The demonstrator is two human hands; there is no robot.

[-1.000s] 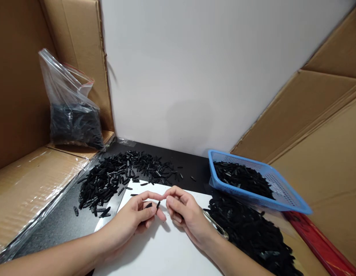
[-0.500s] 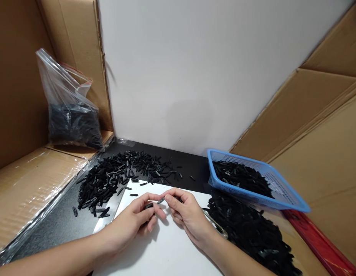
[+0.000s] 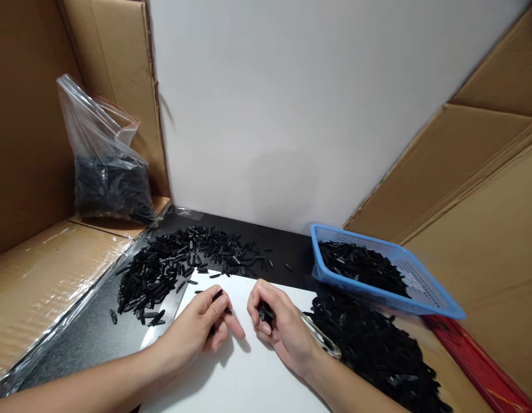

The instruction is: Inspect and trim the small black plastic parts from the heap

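Observation:
Above a white board [image 3: 235, 378], my left hand [image 3: 206, 324] is closed on small, elongated black pieces [image 3: 218, 295], which poke out between thumb and fingers. A short gap to its right, my right hand [image 3: 278, 330] curls around several more black pieces [image 3: 265, 314] seen in its palm. Similar loose pieces lie in a spread-out pile [image 3: 152, 275] behind and left of my left hand. A denser black pile [image 3: 378, 350] lies right of my right hand. Beside that hand, a metal tool [image 3: 321, 338], perhaps tweezers or scissors, rests partly hidden.
A blue plastic basket [image 3: 438, 298] holding black pieces stands at the back right. On cardboard at the left leans a clear zip bag [image 3: 111, 178] partly filled with black material. A red strip [image 3: 476, 355] runs along the right. Cardboard walls and a white panel [image 3: 266, 115] surround the table.
My hands have drawn apart; the piece held between their fingertips is no longer there. My right fingers have curled inward around the black pieces.

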